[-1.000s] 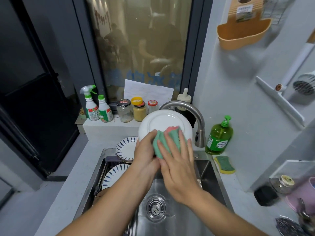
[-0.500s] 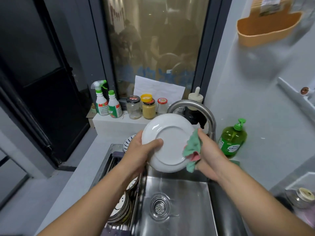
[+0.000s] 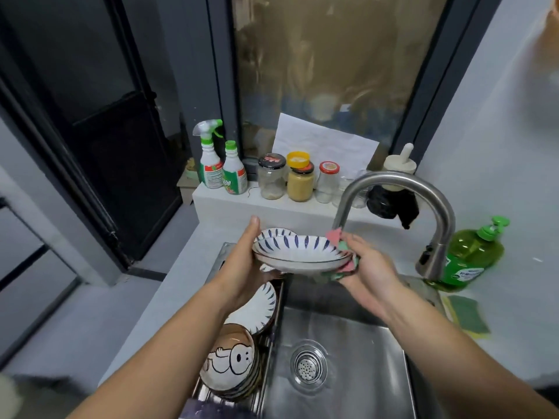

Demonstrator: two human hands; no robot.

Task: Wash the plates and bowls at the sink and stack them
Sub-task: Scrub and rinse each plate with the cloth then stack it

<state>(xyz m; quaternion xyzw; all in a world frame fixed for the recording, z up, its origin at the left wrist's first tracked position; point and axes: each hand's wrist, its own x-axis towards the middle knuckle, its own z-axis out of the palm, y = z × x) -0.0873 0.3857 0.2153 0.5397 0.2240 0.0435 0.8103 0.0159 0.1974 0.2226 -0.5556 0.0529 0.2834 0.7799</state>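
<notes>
Over the left half of the sink point(image 3: 348, 337), at the middle of the frame, we hold a white plate with blue strokes round its rim point(image 3: 302, 252), lying nearly flat with its face up. Our left hand point(image 3: 245, 267) grips its left edge, thumb raised above the rim and fingers curled underneath. Our right hand point(image 3: 369, 267) pinches a green and pink cloth point(image 3: 348, 264) against the plate's right edge, so the cloth wraps that rim and a pink corner sticks up above it. A second striped edge shows just behind the plate on the left; we cannot tell whether it belongs to another dish.

Below our left forearm, dishes stand on edge in a rack at the sink's left side: a blue-striped plate point(image 3: 263, 306) and, nearer the lower edge, a brown-rimmed bowl with a cartoon figure inside point(image 3: 230, 358), with more rims behind it. The drain strainer point(image 3: 308, 365) sits in the steel basin at lower centre.

The curved steel faucet point(image 3: 393, 179) arches over the cloth from the right. Right of its base stands a green soap pump bottle point(image 3: 472, 255), and below that a green and yellow sponge point(image 3: 467, 317) lies on the counter. On the ledge behind the sink we see a spray bottle point(image 3: 210, 155), a green-capped bottle point(image 3: 234, 170), three jars point(image 3: 299, 179) and a white sheet of paper point(image 3: 323, 140) leaning on the window.
</notes>
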